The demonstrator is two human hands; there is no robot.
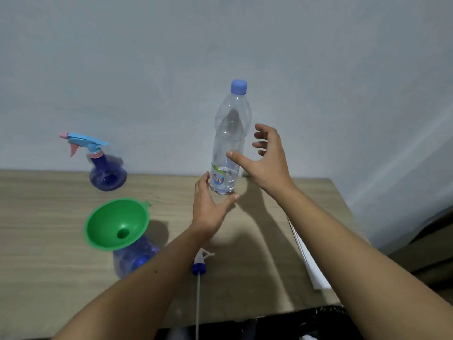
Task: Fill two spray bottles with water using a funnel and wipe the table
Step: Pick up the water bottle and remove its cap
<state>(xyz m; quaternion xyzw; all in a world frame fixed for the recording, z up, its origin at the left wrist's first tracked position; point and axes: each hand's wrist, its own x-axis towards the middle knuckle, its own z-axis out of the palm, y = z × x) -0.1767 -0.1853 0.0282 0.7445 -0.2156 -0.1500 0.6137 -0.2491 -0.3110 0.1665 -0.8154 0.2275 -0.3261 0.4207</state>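
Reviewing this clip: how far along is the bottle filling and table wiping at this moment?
Looks done: the far spray bottle has its trigger head on; its fill level is unclear. In hand: the green funnel sits in the near spray bottle, whose sprayer head lies on the table; both open hands, left hand and right hand, flank the capped water bottle. Left: pouring, recapping, wiping.

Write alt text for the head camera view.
Two open hands, left hand and right hand, reach around a capped water bottle standing on a wooden table. At left, a green funnel sits in an uncapped spray bottle; a second spray bottle stands behind.
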